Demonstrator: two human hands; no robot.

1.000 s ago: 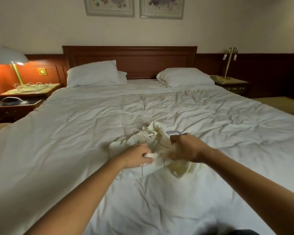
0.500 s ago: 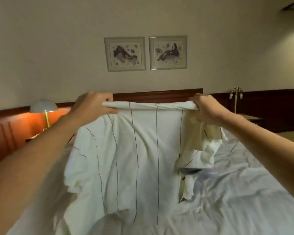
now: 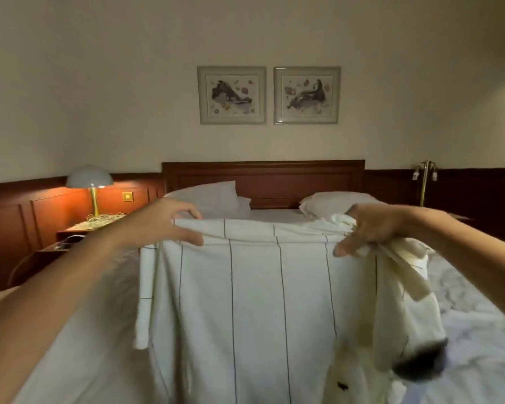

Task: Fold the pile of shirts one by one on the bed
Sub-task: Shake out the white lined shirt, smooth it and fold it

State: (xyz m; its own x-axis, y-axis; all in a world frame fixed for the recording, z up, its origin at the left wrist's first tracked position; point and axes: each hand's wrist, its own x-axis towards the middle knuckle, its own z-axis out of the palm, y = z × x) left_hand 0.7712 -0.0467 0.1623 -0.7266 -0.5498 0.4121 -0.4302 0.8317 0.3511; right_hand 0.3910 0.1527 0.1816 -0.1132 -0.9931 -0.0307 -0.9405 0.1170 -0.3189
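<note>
Head: left hand (image 3: 169, 225), right hand (image 3: 370, 228) hold one shirt (image 3: 254, 301).

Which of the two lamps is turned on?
The dome-shaded lamp left of the bed. It glows orange onto the wall behind it, while the brass lamp on the right is dark.

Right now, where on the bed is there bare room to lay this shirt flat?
Bare sheet of the bed shows left of the shirt, below the left hand, and right of it, below the right hand. The head end is crowded with pillows. The middle is hidden behind the shirt.
</note>
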